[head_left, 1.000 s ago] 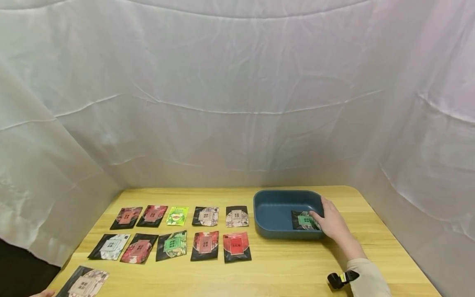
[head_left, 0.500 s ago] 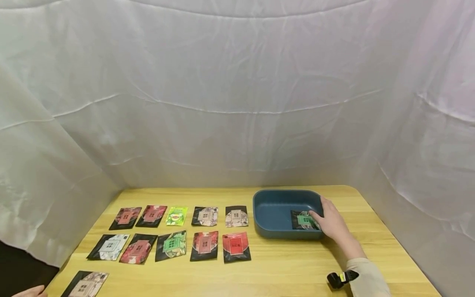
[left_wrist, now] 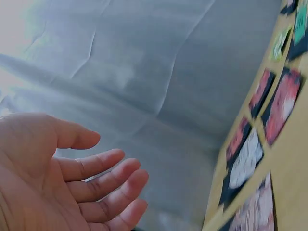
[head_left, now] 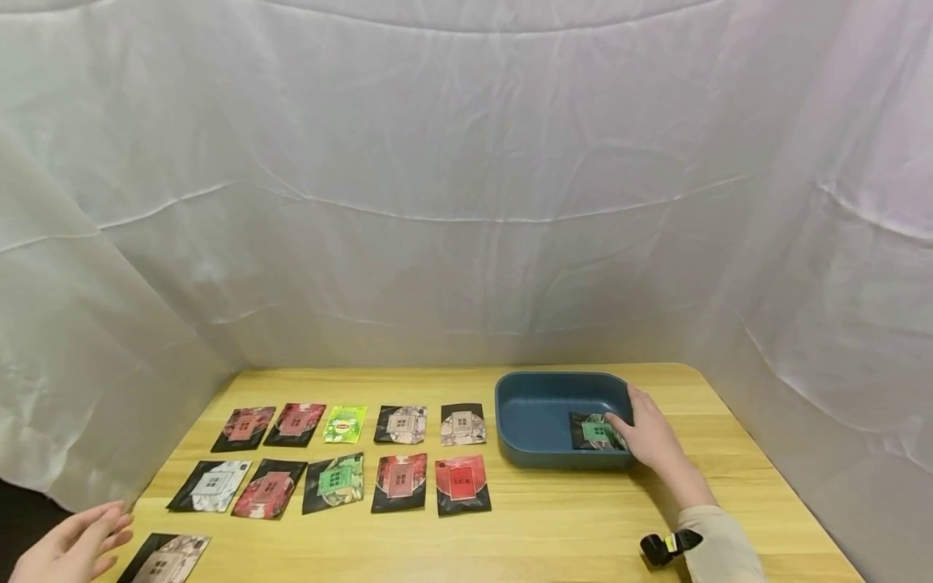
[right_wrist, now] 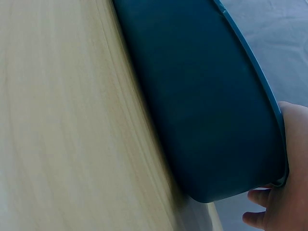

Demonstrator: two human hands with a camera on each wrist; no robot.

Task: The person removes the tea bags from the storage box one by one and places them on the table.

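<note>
My right hand (head_left: 653, 433) grips the right end of a deep blue plastic tray (head_left: 539, 460), thumb inside over the rim and fingers outside. In the right wrist view the tray's outer wall (right_wrist: 197, 96) fills the middle, with the hand (right_wrist: 291, 168) at its end. A black-and-green tea sachet (head_left: 594, 431) lies inside the tray, partly behind the thumb. My left hand (head_left: 73, 546) is above the table's left edge, fingers loosely bent and holding nothing; its palm (left_wrist: 33, 178) shows in the left wrist view. Nearest to it lies a beige-and-black tea sachet (head_left: 166, 560), cut off by the frame.
Several tea sachets lie in two rows left of the tray, among them a yellow-green one (head_left: 345, 424), a red one (head_left: 462, 484) and a white-and-black one (head_left: 210, 486). Pale curtains (head_left: 466, 202) enclose the wooden table (head_left: 539, 534) at back and sides.
My left hand has let go of the beige-and-black sachet at the front left and risen into view beside it. The right hand and tray stay put.
</note>
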